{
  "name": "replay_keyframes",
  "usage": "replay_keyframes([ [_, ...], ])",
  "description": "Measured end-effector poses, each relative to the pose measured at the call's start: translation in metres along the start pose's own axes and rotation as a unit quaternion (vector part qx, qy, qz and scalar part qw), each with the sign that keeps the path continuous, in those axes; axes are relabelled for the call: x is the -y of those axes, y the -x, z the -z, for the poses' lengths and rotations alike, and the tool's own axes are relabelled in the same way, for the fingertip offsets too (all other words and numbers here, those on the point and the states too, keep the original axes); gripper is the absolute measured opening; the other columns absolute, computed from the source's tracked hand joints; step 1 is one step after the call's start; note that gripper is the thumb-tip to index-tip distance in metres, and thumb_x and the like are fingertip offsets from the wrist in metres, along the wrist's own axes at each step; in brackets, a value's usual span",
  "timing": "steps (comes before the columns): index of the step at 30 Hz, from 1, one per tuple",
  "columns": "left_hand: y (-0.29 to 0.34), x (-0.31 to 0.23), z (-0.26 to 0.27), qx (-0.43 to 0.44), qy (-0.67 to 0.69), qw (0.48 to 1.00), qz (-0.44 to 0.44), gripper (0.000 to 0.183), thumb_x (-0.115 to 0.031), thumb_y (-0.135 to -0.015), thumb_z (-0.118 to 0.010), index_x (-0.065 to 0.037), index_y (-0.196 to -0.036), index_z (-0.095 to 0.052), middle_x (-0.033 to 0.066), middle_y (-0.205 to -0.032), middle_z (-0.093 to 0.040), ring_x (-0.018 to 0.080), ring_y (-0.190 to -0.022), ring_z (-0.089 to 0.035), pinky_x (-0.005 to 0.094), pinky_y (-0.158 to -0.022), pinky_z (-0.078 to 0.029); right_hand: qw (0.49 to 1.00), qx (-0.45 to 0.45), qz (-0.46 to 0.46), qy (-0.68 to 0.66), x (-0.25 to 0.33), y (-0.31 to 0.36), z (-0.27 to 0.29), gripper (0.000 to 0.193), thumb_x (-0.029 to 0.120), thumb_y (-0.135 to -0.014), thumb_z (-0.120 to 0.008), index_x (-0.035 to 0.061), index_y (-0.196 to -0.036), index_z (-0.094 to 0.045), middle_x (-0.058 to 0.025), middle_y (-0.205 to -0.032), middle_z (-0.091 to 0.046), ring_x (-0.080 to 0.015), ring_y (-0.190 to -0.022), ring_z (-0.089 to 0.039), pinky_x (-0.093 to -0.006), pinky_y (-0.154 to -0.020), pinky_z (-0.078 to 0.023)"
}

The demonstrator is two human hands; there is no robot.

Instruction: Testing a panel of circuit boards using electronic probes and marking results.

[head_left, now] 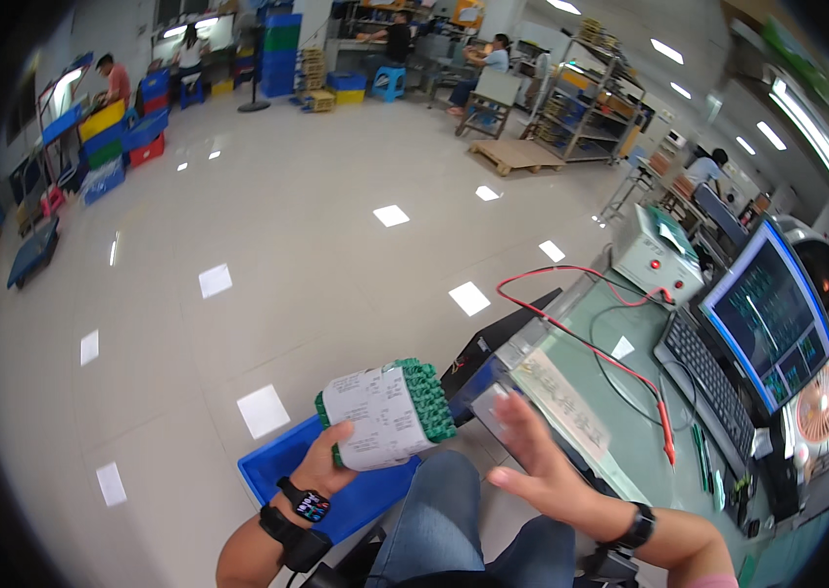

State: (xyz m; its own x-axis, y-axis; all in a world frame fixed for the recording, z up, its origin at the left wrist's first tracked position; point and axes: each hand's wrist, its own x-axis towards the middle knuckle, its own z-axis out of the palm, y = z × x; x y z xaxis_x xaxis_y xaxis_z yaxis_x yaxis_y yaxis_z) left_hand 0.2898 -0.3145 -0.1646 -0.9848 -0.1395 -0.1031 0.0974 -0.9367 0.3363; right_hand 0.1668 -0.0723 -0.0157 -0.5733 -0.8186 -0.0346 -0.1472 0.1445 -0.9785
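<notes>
My left hand [328, 463] is closed round a bundle of green parts [429, 402] wrapped in a printed white paper sheet [370, 416]. The bundle is held above a blue plastic bin [282, 456]. Rows of green edges show at its right end; the exact kind of part cannot be made out. To the right of the bundle, apart from it, my right hand [547, 470] is open with fingers spread, slightly blurred, near the front edge of the green-topped desk [581, 338].
On the desk are a red test probe [667, 431] with its cable, a keyboard [699, 363], a monitor [767, 304], a white instrument box [655, 260] and a small fan [823, 404]. Farther off stand a metal rack [586, 98], a wooden pallet [515, 154] and several people at benches.
</notes>
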Motion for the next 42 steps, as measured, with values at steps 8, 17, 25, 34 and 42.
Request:
replay_keyframes([
  [8,0.0,0.054,-0.076,-0.01,-0.093,0.994,-0.056,0.056,-0.02,-0.085,-0.067,-0.001,-0.132,-0.044,0.0119,-0.128,-0.055,0.0244,-0.118,-0.054,0.04,-0.101,-0.043,0.925,-0.063,-0.021,-0.375,-0.054,-0.002,-0.071,0.076,0.02,-0.085,-0.071,0.0041,-0.143,-0.025,-0.0098,-0.143,-0.037,-0.0204,-0.133,-0.035,-0.0366,-0.111,-0.028],
  [17,0.008,0.017,-0.036,0.154,-0.413,0.878,-0.187,0.07,-0.053,-0.093,-0.052,-0.005,-0.14,-0.032,0.0083,-0.133,-0.047,0.0201,-0.116,-0.051,0.0351,-0.096,-0.041,0.863,-0.103,-0.063,-0.491,-0.03,-0.011,-0.044,0.066,0.029,-0.081,-0.074,0.0051,-0.134,-0.043,-0.0088,-0.13,-0.054,-0.0231,-0.122,-0.051,-0.0398,-0.105,-0.04],
  [25,0.14,0.018,0.331,-0.286,-0.829,0.451,0.165,0.041,-0.026,-0.081,-0.061,-0.012,-0.12,-0.056,0.0183,-0.115,-0.058,0.0391,-0.111,-0.055,0.0484,-0.094,-0.046,0.906,-0.183,-0.042,-0.38,-0.008,0.042,0.01,0.09,0.057,-0.069,-0.076,0.0076,-0.137,-0.044,-0.0131,-0.132,-0.053,-0.0307,-0.121,-0.052,-0.0474,-0.108,-0.036],
  [34,0.224,0.14,0.494,-0.081,-0.965,0.197,0.153,0.036,-0.026,-0.099,-0.049,0.001,-0.122,-0.05,0.0151,-0.114,-0.059,0.025,-0.101,-0.06,0.0382,-0.09,-0.046,0.896,-0.271,-0.045,-0.349,-0.018,0.09,0.035,0.084,0.062,-0.071,-0.071,0.0086,-0.132,-0.05,-0.0139,-0.123,-0.06,-0.04,-0.11,-0.057,-0.0516,-0.086,-0.053],
  [42,0.155,0.146,0.455,-0.338,-0.771,0.325,0.431,0.055,-0.027,-0.091,-0.054,-0.015,-0.142,-0.037,0.0072,-0.149,-0.031,0.0288,-0.139,-0.026,0.0538,-0.106,-0.033,0.882,-0.29,-0.015,-0.371,-0.009,0.088,0.025,0.074,0.064,-0.076,-0.066,0.0093,-0.125,-0.057,-0.0137,-0.116,-0.064,-0.043,-0.105,-0.06,-0.0505,-0.088,-0.052],
])
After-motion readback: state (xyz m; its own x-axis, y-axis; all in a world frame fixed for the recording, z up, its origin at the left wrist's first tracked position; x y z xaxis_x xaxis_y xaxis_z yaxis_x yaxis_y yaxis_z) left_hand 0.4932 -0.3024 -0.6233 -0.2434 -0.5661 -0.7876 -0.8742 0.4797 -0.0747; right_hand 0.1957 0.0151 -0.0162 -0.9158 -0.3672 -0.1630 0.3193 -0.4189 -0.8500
